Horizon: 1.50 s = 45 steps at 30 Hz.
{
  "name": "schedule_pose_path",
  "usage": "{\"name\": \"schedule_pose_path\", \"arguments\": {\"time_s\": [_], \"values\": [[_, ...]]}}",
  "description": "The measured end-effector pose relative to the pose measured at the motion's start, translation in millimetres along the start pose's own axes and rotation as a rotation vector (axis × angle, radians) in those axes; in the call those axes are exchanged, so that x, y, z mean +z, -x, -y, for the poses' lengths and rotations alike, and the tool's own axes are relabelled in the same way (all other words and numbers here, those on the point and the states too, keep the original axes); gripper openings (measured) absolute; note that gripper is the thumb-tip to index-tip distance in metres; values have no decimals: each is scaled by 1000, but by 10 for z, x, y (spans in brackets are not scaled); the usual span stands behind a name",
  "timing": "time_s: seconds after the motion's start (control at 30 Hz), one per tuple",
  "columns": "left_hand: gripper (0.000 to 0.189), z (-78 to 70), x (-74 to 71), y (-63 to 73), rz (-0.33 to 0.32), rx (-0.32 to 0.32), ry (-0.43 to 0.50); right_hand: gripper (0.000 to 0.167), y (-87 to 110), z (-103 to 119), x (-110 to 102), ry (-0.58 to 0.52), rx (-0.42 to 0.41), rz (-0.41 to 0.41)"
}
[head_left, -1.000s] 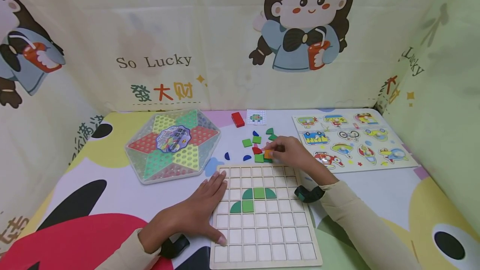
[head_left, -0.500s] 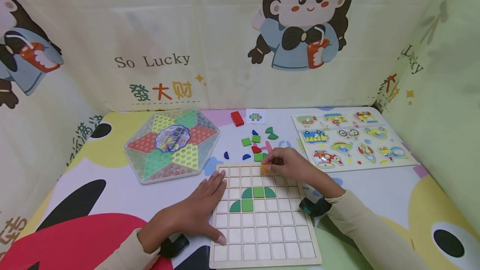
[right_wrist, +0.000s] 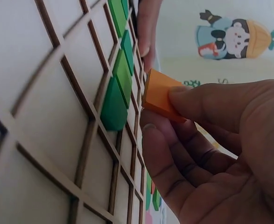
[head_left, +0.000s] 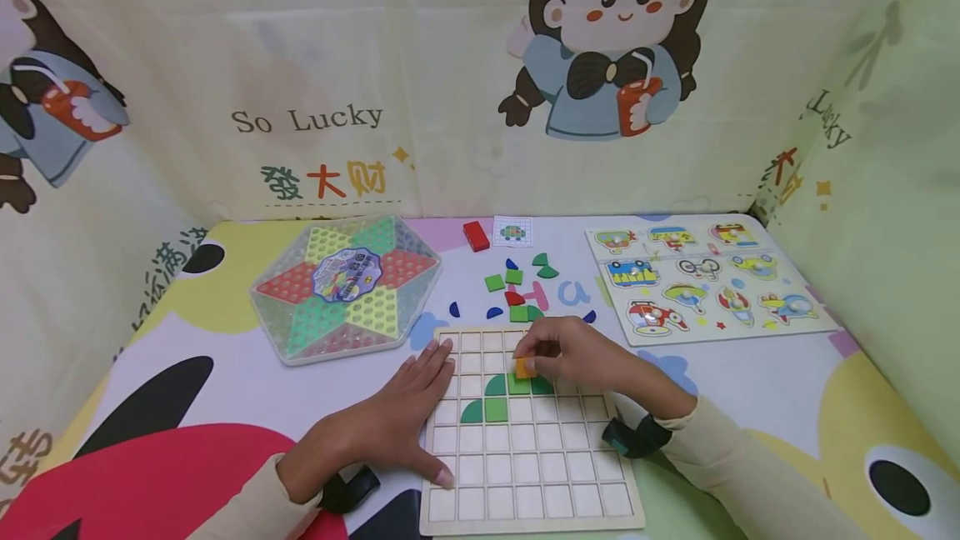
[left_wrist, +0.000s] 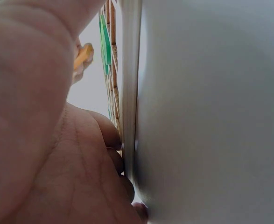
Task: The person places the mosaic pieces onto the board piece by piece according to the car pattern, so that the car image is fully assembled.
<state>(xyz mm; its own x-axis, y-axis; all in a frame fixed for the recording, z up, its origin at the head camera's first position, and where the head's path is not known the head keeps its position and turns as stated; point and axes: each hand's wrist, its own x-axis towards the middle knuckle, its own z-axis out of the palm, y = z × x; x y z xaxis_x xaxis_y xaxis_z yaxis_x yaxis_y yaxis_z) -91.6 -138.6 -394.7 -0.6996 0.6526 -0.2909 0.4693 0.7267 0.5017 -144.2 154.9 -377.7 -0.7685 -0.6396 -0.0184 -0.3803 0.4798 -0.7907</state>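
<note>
My right hand [head_left: 573, 352] pinches an orange square tile [right_wrist: 162, 95] between thumb and fingers, held just above the wooden grid board [head_left: 532, 527]. Below it in the head view are a light green square [head_left: 517, 387] and a dark green quarter-circle piece [head_left: 542, 386], set in the grid. Another dark green quarter-circle [head_left: 495, 385] lies to the left. One row nearer sit a further quarter-circle [head_left: 471, 412] and a green square [head_left: 496, 410]. My left hand [head_left: 393, 419] rests spread on the board's left edge, thumb and fingers extended.
Behind the board lie several loose pieces, among them a red piece [head_left: 514, 298] and a blue piece [head_left: 495, 312]. A red block [head_left: 476, 236] and a pattern card [head_left: 513, 232] are further back. A hexagonal game box [head_left: 345, 290] stands left, a vehicle puzzle board [head_left: 705, 277] right.
My right hand has brought the orange tile from the loose pieces toward me, over the board's green pieces. The left hand stays on the board's edge.
</note>
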Motion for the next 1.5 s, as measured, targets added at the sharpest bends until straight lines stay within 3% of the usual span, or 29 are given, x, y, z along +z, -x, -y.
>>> {"name": "schedule_pose_path", "arguments": {"time_s": [0.27, 0.53, 0.83, 1.13, 1.5], "values": [[127, -1, -4, 3, -5, 8, 17, 17, 44, 52, 98, 11, -60, 31], [129, -9, -3, 3, 7, -10, 1, 17, 83, 82, 187, 3, -50, 54], [129, 16, 13, 15, -16, 18, 1, 16, 122, 109, 233, -2, -62, 105], [128, 2, -10, 5, -8, 10, 2, 14, 172, 187, 269, 188, -109, 94], [128, -3, -3, 12, -8, 12, 4, 14, 195, 241, 350, 287, -22, 23]]}}
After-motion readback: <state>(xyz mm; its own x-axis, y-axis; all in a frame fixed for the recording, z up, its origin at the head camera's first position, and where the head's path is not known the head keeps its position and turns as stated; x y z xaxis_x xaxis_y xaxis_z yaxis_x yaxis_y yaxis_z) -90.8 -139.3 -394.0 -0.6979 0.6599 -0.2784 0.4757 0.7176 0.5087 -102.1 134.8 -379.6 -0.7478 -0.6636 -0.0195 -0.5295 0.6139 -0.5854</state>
